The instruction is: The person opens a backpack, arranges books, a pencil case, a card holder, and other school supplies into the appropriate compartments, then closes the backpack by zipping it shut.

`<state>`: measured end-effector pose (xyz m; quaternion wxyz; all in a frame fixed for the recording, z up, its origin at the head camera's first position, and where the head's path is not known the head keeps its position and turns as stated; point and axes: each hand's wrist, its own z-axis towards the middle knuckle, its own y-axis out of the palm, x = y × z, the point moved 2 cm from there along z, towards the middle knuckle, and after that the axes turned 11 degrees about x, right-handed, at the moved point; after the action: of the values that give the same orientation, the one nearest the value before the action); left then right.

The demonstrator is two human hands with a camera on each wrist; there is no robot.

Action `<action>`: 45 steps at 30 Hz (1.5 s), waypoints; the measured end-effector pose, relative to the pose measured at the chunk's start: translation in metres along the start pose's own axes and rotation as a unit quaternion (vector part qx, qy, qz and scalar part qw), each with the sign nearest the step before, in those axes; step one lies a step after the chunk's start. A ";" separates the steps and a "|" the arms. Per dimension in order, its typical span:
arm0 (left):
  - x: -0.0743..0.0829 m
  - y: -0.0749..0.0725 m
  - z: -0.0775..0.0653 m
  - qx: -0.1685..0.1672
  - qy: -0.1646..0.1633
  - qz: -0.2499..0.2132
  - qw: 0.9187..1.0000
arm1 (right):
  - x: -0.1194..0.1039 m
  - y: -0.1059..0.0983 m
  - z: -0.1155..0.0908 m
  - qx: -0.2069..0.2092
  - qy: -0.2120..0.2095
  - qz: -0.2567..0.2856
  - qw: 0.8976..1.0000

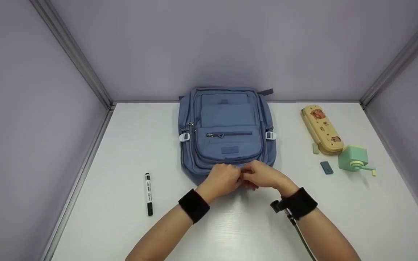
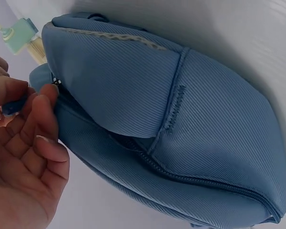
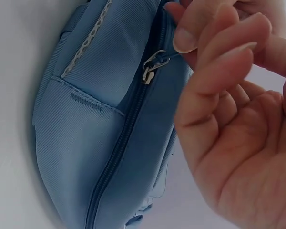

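Note:
A blue backpack (image 1: 229, 116) lies front side up against the back wall. Both hands meet at its near end. My left hand (image 1: 223, 179) has its fingers curled, the tips close to a zipper slider (image 2: 56, 82). My right hand (image 1: 261, 174) pinches in front of it, fingers bent inward. Between the hands, a dark blue zipper pull (image 2: 12, 107) shows among the fingertips. In the right wrist view, a metal zipper slider (image 3: 148, 75) sits on the zipper track (image 3: 115, 152), its pull running under the fingers. Part of the zipper gapes in the left wrist view.
At left lies a black-and-white marker (image 1: 148, 194). On the right are a yellow pencil case (image 1: 322, 128), a green crank sharpener (image 1: 353, 158), a small dark blue block (image 1: 327, 168) and a pale green block (image 1: 315, 148). Walls enclose the table (image 1: 230, 232) at the back and sides.

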<state>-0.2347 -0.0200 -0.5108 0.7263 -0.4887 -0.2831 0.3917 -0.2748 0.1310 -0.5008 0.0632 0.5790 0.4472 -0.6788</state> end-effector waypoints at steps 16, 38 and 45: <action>0.003 -0.003 -0.004 -0.123 -0.034 0.007 0.992 | 0.023 0.007 0.005 0.222 -0.128 -0.282 0.925; 0.000 0.002 0.000 -0.124 -0.063 -0.007 0.990 | 0.029 -0.004 0.009 0.236 -0.129 -0.293 0.917; -0.006 -0.006 -0.002 -0.135 -0.069 -0.048 0.987 | 0.028 -0.006 0.009 0.230 -0.144 -0.289 0.918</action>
<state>-0.2347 -0.0270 -0.5057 0.6506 -0.5398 -0.4056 0.3475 -0.2936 0.1408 -0.5216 -0.2068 0.3185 0.4131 -0.8277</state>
